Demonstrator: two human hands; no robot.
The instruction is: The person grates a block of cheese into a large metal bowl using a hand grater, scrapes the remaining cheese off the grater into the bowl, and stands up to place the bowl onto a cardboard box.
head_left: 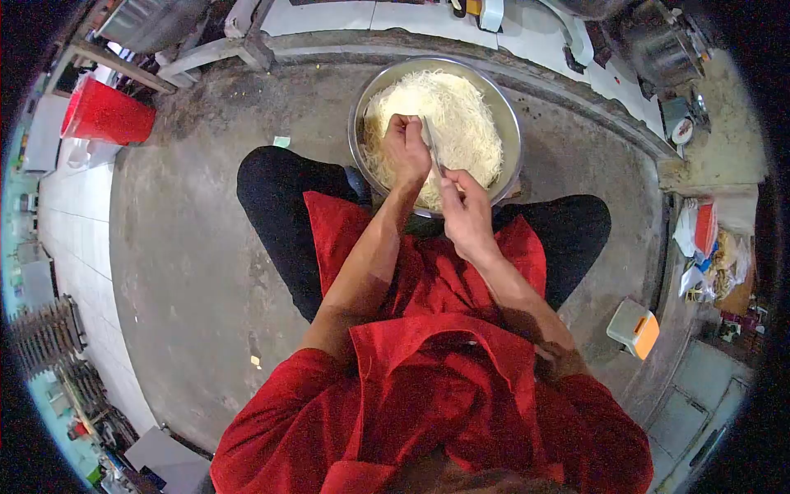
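Observation:
A metal bowl (pixel 355 136) sits on the floor between the bent legs, heaped with thin pale shreds (pixel 465 123). Above the heap, my left hand (pixel 407 154) is closed, its fingertips pinched together near the far end of a knife. Whatever those fingers hold blends into the pale shreds behind it, so I cannot make it out. My right hand (pixel 467 210) hovers over the bowl's near rim, fingers wrapped round the handle of the knife (pixel 434 148). The narrow grey blade points up and away, passing close beside my left fingers.
A raised concrete ledge (pixel 329 45) runs behind the bowl. On the left stands a red bucket (pixel 111 111). A white box with an orange top (pixel 634 328) rests on the grey floor (pixel 189 272) at right. Bags (pixel 724 263) lie along the right edge.

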